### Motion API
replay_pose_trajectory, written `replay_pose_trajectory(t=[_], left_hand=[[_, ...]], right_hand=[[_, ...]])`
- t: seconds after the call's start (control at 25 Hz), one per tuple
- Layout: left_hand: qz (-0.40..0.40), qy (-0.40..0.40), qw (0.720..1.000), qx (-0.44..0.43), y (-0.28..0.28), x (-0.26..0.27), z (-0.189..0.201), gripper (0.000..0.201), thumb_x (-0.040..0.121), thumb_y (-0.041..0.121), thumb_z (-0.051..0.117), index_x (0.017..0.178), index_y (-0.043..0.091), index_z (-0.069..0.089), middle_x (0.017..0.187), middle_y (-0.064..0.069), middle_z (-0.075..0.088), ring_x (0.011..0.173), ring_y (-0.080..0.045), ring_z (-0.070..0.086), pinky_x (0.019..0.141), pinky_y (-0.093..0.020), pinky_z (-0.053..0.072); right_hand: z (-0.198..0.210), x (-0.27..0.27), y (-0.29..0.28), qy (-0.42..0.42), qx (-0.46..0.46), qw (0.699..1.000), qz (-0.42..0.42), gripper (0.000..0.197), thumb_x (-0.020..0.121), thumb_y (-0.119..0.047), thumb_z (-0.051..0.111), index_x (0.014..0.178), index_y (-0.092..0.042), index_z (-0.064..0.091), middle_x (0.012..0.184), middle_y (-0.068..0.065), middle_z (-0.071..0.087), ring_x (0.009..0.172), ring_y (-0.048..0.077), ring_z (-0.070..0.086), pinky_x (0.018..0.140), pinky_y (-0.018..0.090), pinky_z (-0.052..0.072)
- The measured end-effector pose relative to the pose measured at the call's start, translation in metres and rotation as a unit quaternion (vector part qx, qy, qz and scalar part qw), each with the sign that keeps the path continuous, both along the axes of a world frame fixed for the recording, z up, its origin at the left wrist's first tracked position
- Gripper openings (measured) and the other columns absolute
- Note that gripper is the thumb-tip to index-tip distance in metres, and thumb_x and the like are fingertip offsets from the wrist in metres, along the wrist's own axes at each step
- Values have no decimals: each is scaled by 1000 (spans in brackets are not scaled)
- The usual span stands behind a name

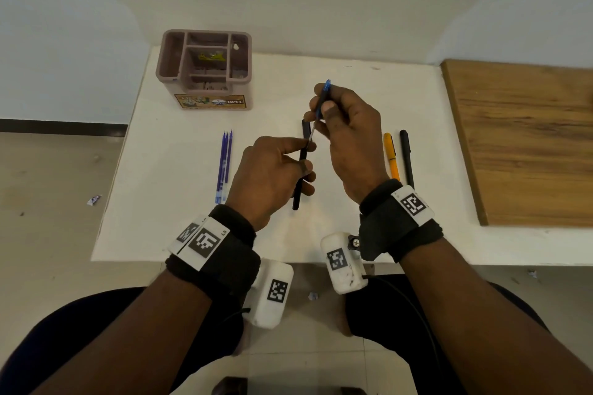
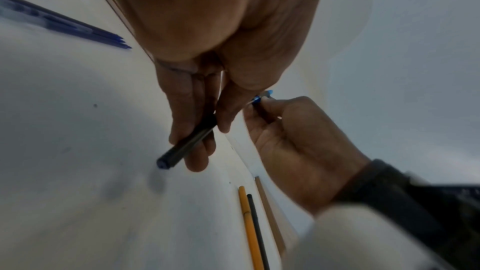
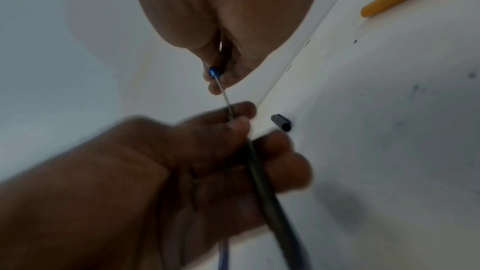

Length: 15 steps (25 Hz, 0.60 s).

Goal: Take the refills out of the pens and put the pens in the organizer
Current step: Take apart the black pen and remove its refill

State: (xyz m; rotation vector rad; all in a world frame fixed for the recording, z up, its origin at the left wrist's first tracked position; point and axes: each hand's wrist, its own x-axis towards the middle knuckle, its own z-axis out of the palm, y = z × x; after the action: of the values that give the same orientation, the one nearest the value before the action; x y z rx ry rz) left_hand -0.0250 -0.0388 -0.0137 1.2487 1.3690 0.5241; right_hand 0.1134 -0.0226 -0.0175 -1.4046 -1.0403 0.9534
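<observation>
My left hand point(image 1: 282, 167) grips a black pen barrel point(image 1: 299, 184) above the white table point(image 1: 179, 144). My right hand point(image 1: 340, 125) pinches a blue refill point(image 1: 322, 99) that sticks partway out of the barrel's upper end. The left wrist view shows the barrel point(image 2: 187, 143) held in curled fingers; the right wrist view shows the refill point(image 3: 221, 87) running between both hands. Three blue refills point(image 1: 223, 167) lie left of my left hand. A brown organizer point(image 1: 205, 67) stands at the back left.
A yellow pen point(image 1: 391, 155) and a black pen point(image 1: 407, 159) lie side by side right of my right hand. A black pen cap point(image 1: 305, 128) rests on the table behind my hands. A wooden board point(image 1: 526, 141) covers the right side.
</observation>
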Motion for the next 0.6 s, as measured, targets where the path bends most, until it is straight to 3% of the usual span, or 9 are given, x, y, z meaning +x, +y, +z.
replay_pose_trajectory(t=[0.12, 0.24, 0.4, 0.52, 0.6], left_hand=[[0, -1, 1000, -14, -9, -2, -3, 33, 97, 11, 65, 129, 20, 68, 90, -8, 79, 74, -19, 79, 81, -36, 64], [15, 2, 1000, -13, -7, -5, -7, 33, 98, 12, 65, 129, 21, 68, 90, -7, 79, 75, -18, 79, 80, -32, 64], [52, 9, 998, 16, 0, -13, -9, 33, 98, 12, 64, 130, 20, 67, 90, -7, 79, 76, -17, 79, 83, -36, 63], [62, 6, 998, 29, 2, -11, -9, 34, 98, 11, 64, 132, 20, 66, 91, -7, 78, 78, -18, 79, 84, -35, 63], [62, 10, 998, 30, 2, -11, -10, 35, 98, 12, 64, 132, 21, 66, 91, -6, 79, 78, -17, 79, 84, -34, 63]], right_hand=[[10, 9, 9, 76, 2, 996, -37, 28, 109, -4, 44, 127, -7, 65, 106, 3, 69, 96, 13, 70, 94, 28, 60], [8, 21, 13, 34, -42, 995, -89, 25, 106, -9, 52, 127, -10, 67, 106, -1, 72, 93, 8, 70, 88, 26, 60], [-12, 27, 11, -161, -142, 975, -56, 19, 97, -16, 66, 115, -15, 71, 108, 3, 76, 98, 18, 74, 96, 39, 60], [-22, 22, 5, -304, -181, 935, 4, 23, 94, -22, 71, 114, -11, 72, 111, 7, 75, 99, 22, 71, 88, 29, 55], [-26, 16, 3, -365, -198, 909, 34, 24, 95, -24, 70, 115, -10, 71, 113, 8, 73, 101, 24, 69, 87, 30, 53]])
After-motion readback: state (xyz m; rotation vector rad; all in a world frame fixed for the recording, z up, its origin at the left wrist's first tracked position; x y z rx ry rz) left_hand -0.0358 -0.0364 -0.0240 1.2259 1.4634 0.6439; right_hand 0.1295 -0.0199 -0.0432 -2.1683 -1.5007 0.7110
